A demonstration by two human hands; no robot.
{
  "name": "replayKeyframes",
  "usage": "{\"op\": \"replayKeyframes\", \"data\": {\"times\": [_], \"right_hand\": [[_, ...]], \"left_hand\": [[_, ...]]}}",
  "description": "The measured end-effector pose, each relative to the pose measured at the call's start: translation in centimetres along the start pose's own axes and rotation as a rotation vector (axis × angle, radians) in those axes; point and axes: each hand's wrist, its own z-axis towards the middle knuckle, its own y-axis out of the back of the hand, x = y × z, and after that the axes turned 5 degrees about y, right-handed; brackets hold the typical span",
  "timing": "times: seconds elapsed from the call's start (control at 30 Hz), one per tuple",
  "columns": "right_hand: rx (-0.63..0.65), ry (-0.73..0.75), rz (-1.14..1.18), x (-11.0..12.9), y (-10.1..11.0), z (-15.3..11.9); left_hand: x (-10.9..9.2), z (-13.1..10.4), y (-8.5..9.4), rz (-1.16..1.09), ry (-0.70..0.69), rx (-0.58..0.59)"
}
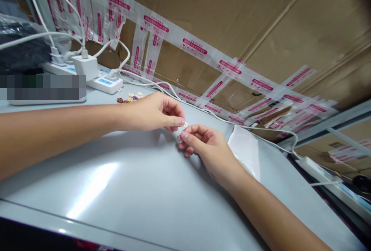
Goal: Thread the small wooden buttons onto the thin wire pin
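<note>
Between the thumb and forefinger of my left hand (162, 113) is a small cream-coloured piece (184, 124), which looks like a button. My right hand (204, 140) is just to the right and slightly nearer, its thumb and forefinger pinched together close to that piece. Whatever the right fingertips hold is too small to make out. Behind my left wrist lie several small buttons, brown (119, 100), yellow, purple and cream, on the grey table (130, 189).
A white power strip (106, 82) with plugs and cables stands at the back left, beside a pixelated object. A white sheet or bag (245, 150) lies right of my right hand. Taped cardboard (174, 59) rises behind the table. Another power strip (324, 173) is at the right.
</note>
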Motion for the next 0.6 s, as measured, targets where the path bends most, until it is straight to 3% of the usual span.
{"op": "replayKeyframes", "data": {"times": [0.6], "right_hand": [[-0.028,-0.018,0.012,0.15,-0.1,0.0]], "left_hand": [[0.34,-0.05,-0.16,0.067,-0.024,-0.001]]}}
